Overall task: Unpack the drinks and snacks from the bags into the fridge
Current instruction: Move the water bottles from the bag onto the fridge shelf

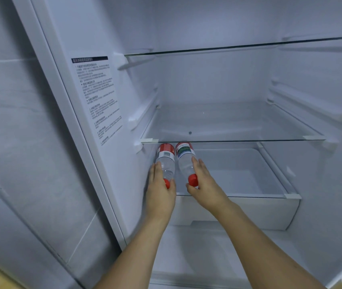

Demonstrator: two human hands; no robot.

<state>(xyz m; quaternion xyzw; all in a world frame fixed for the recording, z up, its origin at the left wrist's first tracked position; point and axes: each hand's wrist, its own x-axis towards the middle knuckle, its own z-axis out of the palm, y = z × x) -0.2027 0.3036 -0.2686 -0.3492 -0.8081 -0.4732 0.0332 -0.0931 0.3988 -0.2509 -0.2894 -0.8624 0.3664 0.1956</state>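
- Nearest the camera, two bare forearms reached forward into the open fridge (186, 84), toward the shelf just above the clear drawer (239, 211).
- The left hand (160, 190) held the left bottle (166, 161) near its red cap, fingers laid along the neck and the thumb curled round it: a grip clamped on the bottle.
- The right hand (202, 182) gripped the right bottle (184, 161) in the same way, fingers over the shoulder and the thumb beneath the cap.
- Both bottles lay on their sides above the drawer's left end, just beside each other and close to the fridge's left wall, partly under the glass shelf (232, 140).
- Each long axis ran front to back, with the caps toward the person and the bases toward the rear wall.
- To finish well, I judge each should be slid straight back until fully supported, kept parallel, then released gently, since round bottles on their sides may roll.
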